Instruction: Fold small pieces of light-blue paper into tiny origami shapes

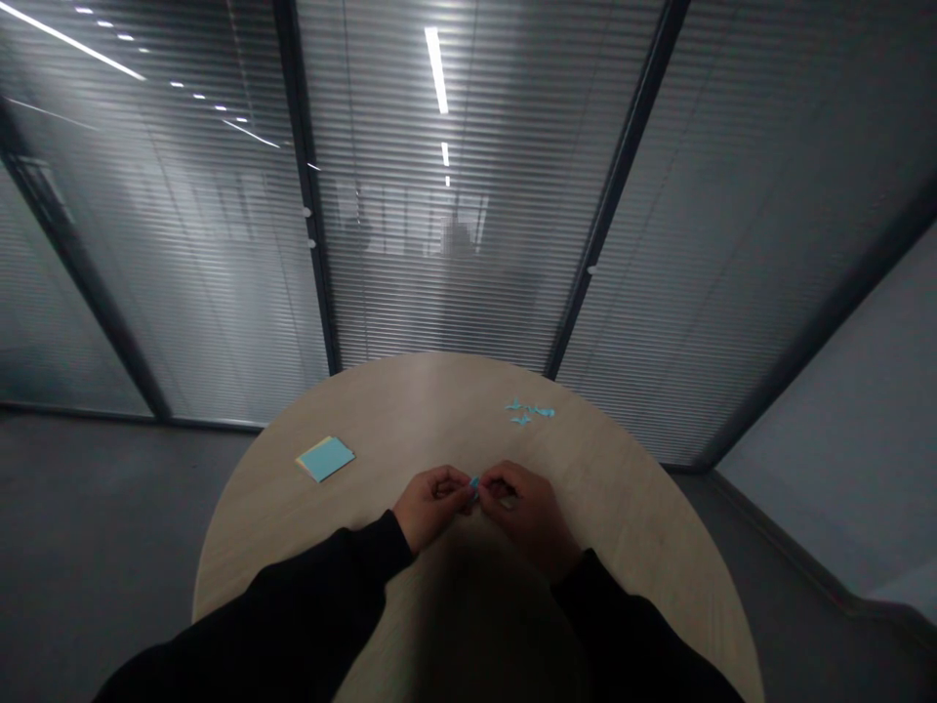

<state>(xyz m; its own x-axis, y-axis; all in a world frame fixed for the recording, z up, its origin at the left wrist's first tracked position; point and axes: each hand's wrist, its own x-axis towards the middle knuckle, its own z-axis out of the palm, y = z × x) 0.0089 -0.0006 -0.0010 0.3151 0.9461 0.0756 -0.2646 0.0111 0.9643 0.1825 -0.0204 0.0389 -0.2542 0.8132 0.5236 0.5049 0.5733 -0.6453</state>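
My left hand (431, 503) and my right hand (525, 513) meet above the near part of a round pale wood table (410, 410). Their fingertips pinch a small piece of blue paper (474, 488), and the fingers hide most of it. To the left lies a stack of blue and yellow paper squares (325, 459), out of reach of neither hand's fingers but not touching them. Beyond my right hand, three small folded blue paper shapes (528, 411) rest on the tabletop.
Behind the table stands a glass partition with grey slatted blinds (439, 293), and a blurred figure (458, 239) shows through it. Grey floor (109, 508) surrounds the table. A pale wall (841, 439) rises at the right.
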